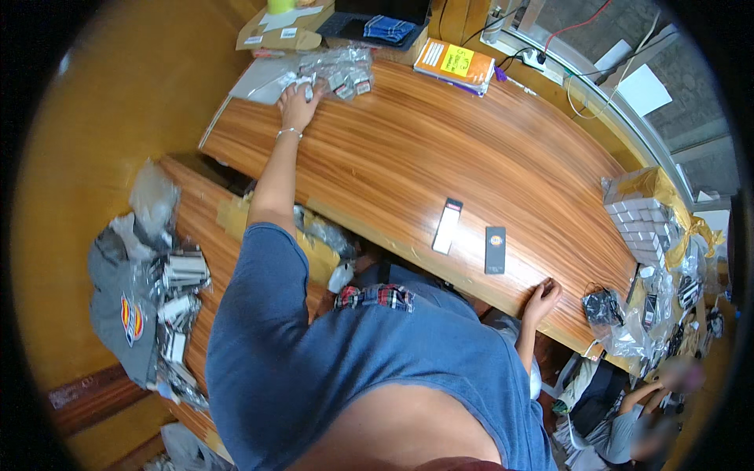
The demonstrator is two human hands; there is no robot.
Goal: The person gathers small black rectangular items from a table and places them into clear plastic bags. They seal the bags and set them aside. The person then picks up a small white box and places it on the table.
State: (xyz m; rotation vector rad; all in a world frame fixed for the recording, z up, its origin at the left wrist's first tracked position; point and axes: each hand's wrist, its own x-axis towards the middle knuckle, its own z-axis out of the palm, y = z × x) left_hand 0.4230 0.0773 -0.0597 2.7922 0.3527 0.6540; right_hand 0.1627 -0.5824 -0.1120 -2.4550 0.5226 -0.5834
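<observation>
My left arm stretches to the far left of the wooden table. There my left hand (298, 106) bends its fingers over something pale and shiny beside a heap of clear plastic packets (338, 71); the fingers hide most of it. At the near right edge of the table rests my right hand (543, 300), its fingers loosely curled, with nothing visible in them. Nearest to it lies a narrow dark grey card (495, 251) with a small round emblem. A white strip-shaped card with dark ends (447, 226) lies just left of that one.
Stacked small boxes in plastic (640, 224) and a black wrapped bundle (602, 306) are at the right. An orange notebook (455, 63) and a laptop (373, 30) stand at the back. A grey bag (118, 290) lies on the lower left surface. Another person (628, 432) sits lower right.
</observation>
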